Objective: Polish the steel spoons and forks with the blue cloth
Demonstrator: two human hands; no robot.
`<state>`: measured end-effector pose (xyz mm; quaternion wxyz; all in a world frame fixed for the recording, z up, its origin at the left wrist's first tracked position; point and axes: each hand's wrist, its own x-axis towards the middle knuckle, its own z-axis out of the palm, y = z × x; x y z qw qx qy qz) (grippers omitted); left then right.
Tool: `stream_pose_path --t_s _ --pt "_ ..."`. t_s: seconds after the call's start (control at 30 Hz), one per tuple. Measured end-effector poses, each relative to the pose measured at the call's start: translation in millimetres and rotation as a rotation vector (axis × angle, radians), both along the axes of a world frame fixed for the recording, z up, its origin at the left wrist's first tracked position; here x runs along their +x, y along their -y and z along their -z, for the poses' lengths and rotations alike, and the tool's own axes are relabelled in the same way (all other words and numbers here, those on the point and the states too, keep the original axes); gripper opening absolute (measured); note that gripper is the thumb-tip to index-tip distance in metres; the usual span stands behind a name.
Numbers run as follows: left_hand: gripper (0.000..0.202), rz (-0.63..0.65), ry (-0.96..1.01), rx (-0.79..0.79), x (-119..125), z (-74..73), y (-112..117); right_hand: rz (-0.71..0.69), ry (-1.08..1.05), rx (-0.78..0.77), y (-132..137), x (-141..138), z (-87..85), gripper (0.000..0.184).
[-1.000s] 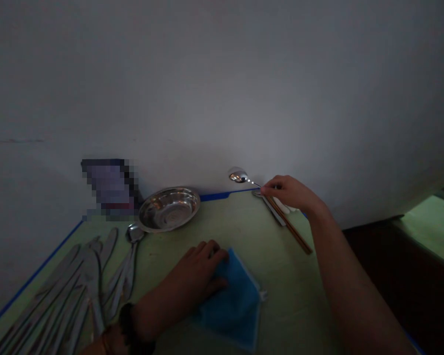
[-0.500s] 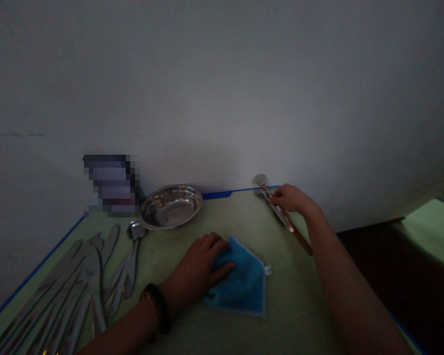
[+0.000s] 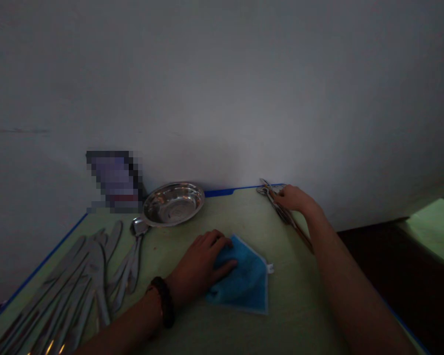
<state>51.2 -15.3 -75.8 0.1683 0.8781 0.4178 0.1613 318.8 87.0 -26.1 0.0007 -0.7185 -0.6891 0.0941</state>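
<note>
Right arm is reaching in from lower right, forearm running up and forward, wrist bending so the right hand [image 3: 295, 198] is pointing left, knuckles up. Its fingers are closing narrowly on a metal spoon [image 3: 265, 183], whose head is poking out past the fingertips, appearing nearly edge-on. A second spoon [image 3: 262, 191] is lying just left of those fingertips. Brown chopsticks [image 3: 305, 238] are running out below that hand, toward the forearm. Exact contacts under the fingers: can't tell.

Left arm is coming up from the bottom edge, a dark beaded bracelet [image 3: 165, 301] circling the wrist. Left hand [image 3: 202, 264] is resting palm-down on a blue cloth [image 3: 246, 283], thumb and fingers spreading apart; the cloth is sticking out to its right.

Container: metal bowl [image 3: 152, 207] is sitting beyond the left hand, off to its left, showing its shiny inner wall and a marked base. Left of that same hand, spoons [image 3: 133, 268] are fanning out, and table knives [image 3: 99, 286] are piling up farther left.
</note>
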Motion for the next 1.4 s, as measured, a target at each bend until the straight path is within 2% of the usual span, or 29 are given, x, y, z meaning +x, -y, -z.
stream_pose_path --t_s 0.53,1.17,1.4 --pt "0.029 -0.003 0.041 0.020 -1 1.8 0 0.037 0.059 0.064 -5 -6 9.0 0.024" --pt "0.029 0.004 0.036 0.031 -1 3.0 -1 0.154 0.076 0.139 -8 -5 18.8 0.030" --pt "0.030 0.013 0.021 0.025 -1 2.7 -1 0.171 0.088 0.147 -7 -6 14.2 0.031"
